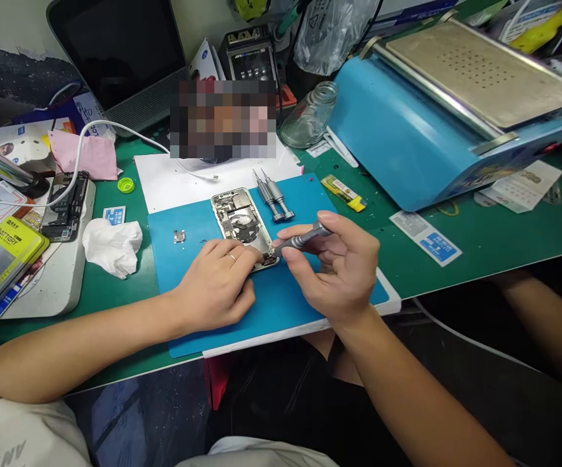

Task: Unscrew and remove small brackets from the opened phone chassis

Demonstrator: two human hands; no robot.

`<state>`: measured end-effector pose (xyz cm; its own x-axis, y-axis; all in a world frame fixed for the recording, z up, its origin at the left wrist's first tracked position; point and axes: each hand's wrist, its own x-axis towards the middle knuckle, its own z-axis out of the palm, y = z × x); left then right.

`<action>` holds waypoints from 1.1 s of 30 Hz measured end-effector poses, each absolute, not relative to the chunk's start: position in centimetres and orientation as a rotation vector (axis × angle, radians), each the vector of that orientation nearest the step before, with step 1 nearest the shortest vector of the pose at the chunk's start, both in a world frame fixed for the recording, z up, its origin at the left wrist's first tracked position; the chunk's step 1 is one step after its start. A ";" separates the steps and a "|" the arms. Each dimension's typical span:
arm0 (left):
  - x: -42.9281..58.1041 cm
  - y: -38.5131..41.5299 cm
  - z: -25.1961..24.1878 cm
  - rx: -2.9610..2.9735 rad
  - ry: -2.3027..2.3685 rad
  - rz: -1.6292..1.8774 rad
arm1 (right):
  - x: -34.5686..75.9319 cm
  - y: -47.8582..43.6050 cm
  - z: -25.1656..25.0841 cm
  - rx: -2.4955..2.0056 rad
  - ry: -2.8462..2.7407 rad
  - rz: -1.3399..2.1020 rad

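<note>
An opened phone (245, 224), its inner parts bare, lies on the blue mat (203, 327). My left hand (222, 275) rests at the phone's lower left end, its fingers bent and pressed against it; the fingertips are partly hidden. A grey precision screwdriver (303, 240) is pinched in my right hand (339, 266), tilted, with its tip at the phone's lower right corner. Two more screwdrivers (272, 196) lie side by side just beyond the phone. A small metal part (179, 236) sits on the mat to the left.
A large blue machine (383, 143) stands at the back right, beside a tipped glass jar (310, 117). Crumpled tissue (113, 246), a green cap (126, 185) and a yellow battery box (6, 259) are on the left. A white cable (139, 137) arches over the white sheet (159, 183).
</note>
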<state>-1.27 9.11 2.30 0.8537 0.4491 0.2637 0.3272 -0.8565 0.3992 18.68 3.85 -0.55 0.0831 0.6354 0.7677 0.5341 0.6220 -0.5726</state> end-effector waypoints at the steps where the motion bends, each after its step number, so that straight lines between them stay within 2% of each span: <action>1: -1.3 9.1 2.3 2.689 0.580 0.501 | 18.7 3.9 -0.5 -1.000 -1.576 0.104; 33: -1.3 9.5 2.3 2.709 0.537 0.366 | 19.0 3.5 -1.4 -1.068 -1.637 0.022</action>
